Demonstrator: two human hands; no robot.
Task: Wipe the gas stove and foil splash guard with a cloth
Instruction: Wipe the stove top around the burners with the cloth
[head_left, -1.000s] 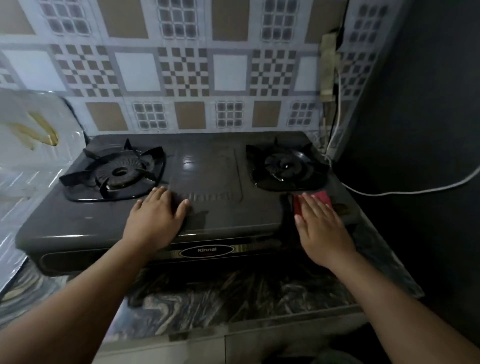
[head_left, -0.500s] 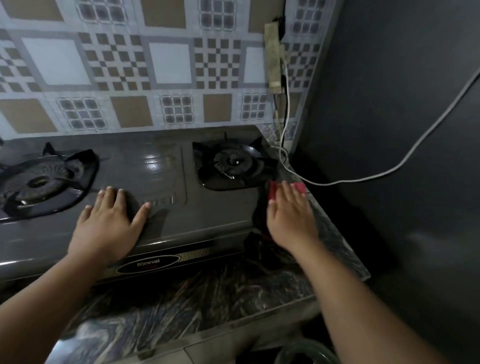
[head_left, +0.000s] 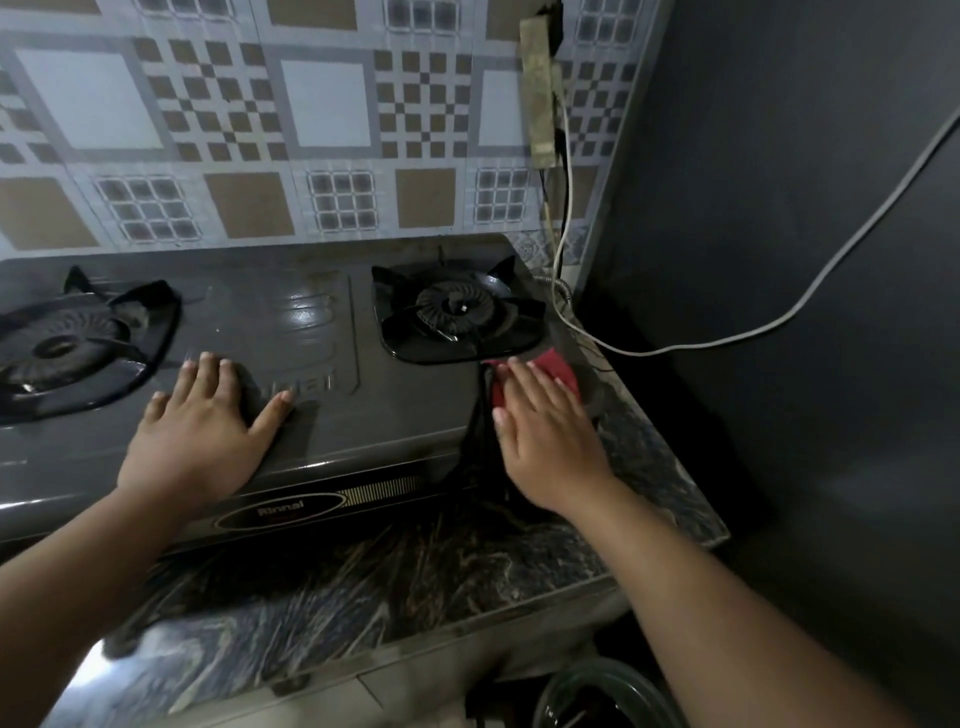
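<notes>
A dark grey two-burner gas stove (head_left: 291, 332) stands on a marbled counter. My left hand (head_left: 202, 431) lies flat on the stove top between the burners, fingers spread, holding nothing. My right hand (head_left: 545, 431) presses flat on a red cloth (head_left: 558, 366) at the stove's right front corner, just below the right burner (head_left: 454, 312). A dark part of the cloth hangs down the stove's front edge under my palm. The left burner (head_left: 57, 345) is partly cut off by the frame. The foil splash guard is out of view.
A patterned tile wall (head_left: 322, 130) rises behind the stove. A white cable (head_left: 779, 322) runs from a wall outlet strip (head_left: 540, 93) across the dark right wall. The marbled counter (head_left: 363, 587) ends at the right near a round container (head_left: 597, 696) below.
The view has swung to the right, so the foil guard at left has left the frame. My right hand with the red cloth stays at the stove's right front corner; my left hand stays flat.
</notes>
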